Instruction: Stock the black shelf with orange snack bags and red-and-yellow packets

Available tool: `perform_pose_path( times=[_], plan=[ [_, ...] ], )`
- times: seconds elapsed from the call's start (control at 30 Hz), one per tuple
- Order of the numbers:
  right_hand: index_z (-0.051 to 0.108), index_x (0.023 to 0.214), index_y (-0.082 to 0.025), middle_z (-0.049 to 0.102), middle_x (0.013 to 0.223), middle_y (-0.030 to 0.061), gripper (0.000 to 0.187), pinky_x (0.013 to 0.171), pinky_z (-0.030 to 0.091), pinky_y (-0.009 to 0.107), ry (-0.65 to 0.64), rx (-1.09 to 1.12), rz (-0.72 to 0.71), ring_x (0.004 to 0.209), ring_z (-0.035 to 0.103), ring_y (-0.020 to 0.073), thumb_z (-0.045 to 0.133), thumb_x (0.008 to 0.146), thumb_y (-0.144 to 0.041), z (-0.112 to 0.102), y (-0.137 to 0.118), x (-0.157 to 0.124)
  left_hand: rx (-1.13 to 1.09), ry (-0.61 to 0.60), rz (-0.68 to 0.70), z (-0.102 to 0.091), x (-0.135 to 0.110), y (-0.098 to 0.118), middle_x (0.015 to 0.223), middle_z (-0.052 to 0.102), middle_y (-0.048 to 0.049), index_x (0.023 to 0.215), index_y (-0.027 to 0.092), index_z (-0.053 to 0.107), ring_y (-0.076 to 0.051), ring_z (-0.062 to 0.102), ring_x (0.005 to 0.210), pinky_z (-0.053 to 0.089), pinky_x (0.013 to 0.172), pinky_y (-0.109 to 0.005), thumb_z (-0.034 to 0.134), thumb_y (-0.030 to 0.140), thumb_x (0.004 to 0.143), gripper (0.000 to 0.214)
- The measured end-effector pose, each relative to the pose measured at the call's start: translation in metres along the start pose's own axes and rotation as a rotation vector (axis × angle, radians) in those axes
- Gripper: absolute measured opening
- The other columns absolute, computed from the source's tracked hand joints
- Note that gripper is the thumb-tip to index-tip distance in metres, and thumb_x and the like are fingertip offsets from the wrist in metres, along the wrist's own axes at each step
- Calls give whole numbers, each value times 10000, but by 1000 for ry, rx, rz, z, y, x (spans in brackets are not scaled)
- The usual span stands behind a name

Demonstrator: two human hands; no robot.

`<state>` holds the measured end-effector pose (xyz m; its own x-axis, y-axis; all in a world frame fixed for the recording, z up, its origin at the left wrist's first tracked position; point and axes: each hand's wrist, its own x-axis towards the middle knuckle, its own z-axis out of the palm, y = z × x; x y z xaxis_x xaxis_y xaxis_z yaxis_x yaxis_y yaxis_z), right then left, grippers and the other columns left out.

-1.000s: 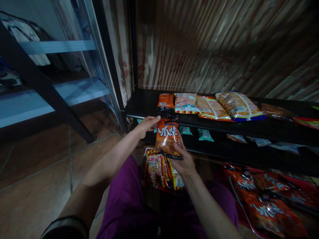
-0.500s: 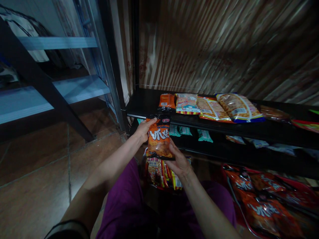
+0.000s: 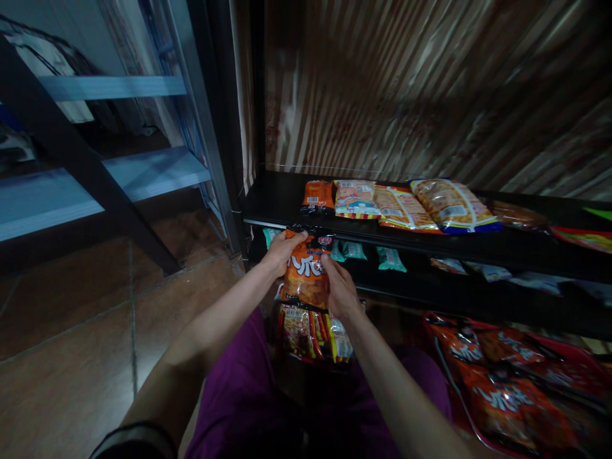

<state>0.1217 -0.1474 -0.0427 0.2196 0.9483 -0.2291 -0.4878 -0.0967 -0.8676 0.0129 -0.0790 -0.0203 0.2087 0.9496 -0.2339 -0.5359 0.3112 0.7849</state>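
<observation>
An orange and black snack bag (image 3: 306,280) with white lettering is held upright between my hands, in front of the black shelf's edge. My left hand (image 3: 281,254) grips its left side, thumb across the upper front. On the right side my right hand (image 3: 341,287) is closed round the bag, its thumb on the front. Beneath the bag, between my knees, several yellow and red snack packs (image 3: 315,331) stand together; their container is mostly hidden. On the upper shelf (image 3: 272,194) lies another orange bag (image 3: 318,196), beside a pink and white bag (image 3: 355,197).
Farther right on the shelf lie blue-edged clear bags (image 3: 452,204). Small green packs (image 3: 389,258) sit on the lower shelf. A red basket (image 3: 459,408) of orange snack bags stands at my right. To the left is a bluish shelf rack (image 3: 157,171) with a dark slanted post (image 3: 129,223).
My right hand has moved up along the bag's right side, its thumb now higher on the front. The bag has shifted slightly, and the view has moved a little.
</observation>
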Motion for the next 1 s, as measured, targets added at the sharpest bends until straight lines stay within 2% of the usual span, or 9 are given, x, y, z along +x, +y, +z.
perform_pose_path(
  times=[0.17, 0.27, 0.33, 0.47, 0.53, 0.63, 0.7, 0.87, 1.0],
  plan=[
    [686, 728, -170, 716, 679, 22, 436, 627, 530, 304, 140, -96, -119, 678, 664, 206, 773, 570, -567, -7, 11, 9, 22, -23, -2, 1, -2, -4, 676, 675, -13, 768, 147, 591, -135, 630, 575, 526, 618, -288, 805, 313, 633, 302],
    [700, 758, -167, 699, 658, 3, 454, 583, 498, 280, 119, -204, -178, 608, 627, 177, 711, 637, -605, -16, 14, 14, 158, -40, 18, -2, 0, 4, 705, 673, -13, 799, 145, 608, -113, 612, 580, 495, 594, -250, 787, 350, 658, 306],
    [709, 781, -171, 687, 658, -9, 452, 580, 481, 267, 83, -304, -217, 595, 606, 163, 667, 689, -611, -20, 14, 16, 289, -71, 75, -4, 5, 18, 745, 677, -11, 877, 149, 622, -100, 612, 615, 474, 606, -226, 779, 296, 669, 299],
    [717, 798, -168, 671, 661, -11, 458, 594, 464, 260, -9, -475, -247, 608, 581, 158, 601, 754, -610, -22, 7, 17, 596, -316, 138, -4, 18, 49, 767, 677, -7, 978, 156, 648, -105, 619, 704, 471, 720, -254, 748, 154, 668, 326],
    [722, 810, -165, 674, 669, -6, 465, 598, 456, 258, -47, -533, -254, 619, 575, 160, 588, 764, -609, -20, 4, 17, 836, -432, 170, -2, 25, 58, 735, 664, 2, 926, 159, 687, -105, 594, 685, 452, 701, -247, 732, 181, 682, 249],
    [725, 784, -166, 667, 652, -9, 470, 578, 436, 245, -66, -581, -273, 618, 566, 158, 582, 762, -613, -19, 4, 17, 1114, -476, 284, 0, 34, 59, 704, 644, 16, 815, 169, 712, -109, 556, 675, 413, 656, -230, 683, 266, 728, 133],
    [725, 781, -173, 667, 657, -14, 455, 580, 438, 242, -72, -577, -275, 623, 571, 156, 586, 763, -607, -19, 5, 18, 1161, -452, 322, -1, 40, 55, 644, 602, 30, 726, 159, 692, -101, 517, 635, 386, 622, -224, 641, 310, 760, 163],
    [722, 757, -175, 687, 657, -2, 464, 581, 479, 272, -53, -391, -151, 607, 606, 175, 649, 693, -629, -14, 10, 20, 1108, -410, 220, -1, 55, 49, 514, 445, 65, 593, 140, 612, -69, 379, 517, 298, 530, -221, 635, 361, 758, 277],
    [721, 767, -184, 714, 671, 11, 434, 612, 526, 318, 1, -175, -17, 634, 655, 213, 777, 566, -565, -1, 5, 26, 1034, -449, 222, -2, 67, 63, 556, 507, 56, 635, 134, 646, -77, 438, 567, 339, 569, -221, 691, 394, 708, 274]
  ],
)
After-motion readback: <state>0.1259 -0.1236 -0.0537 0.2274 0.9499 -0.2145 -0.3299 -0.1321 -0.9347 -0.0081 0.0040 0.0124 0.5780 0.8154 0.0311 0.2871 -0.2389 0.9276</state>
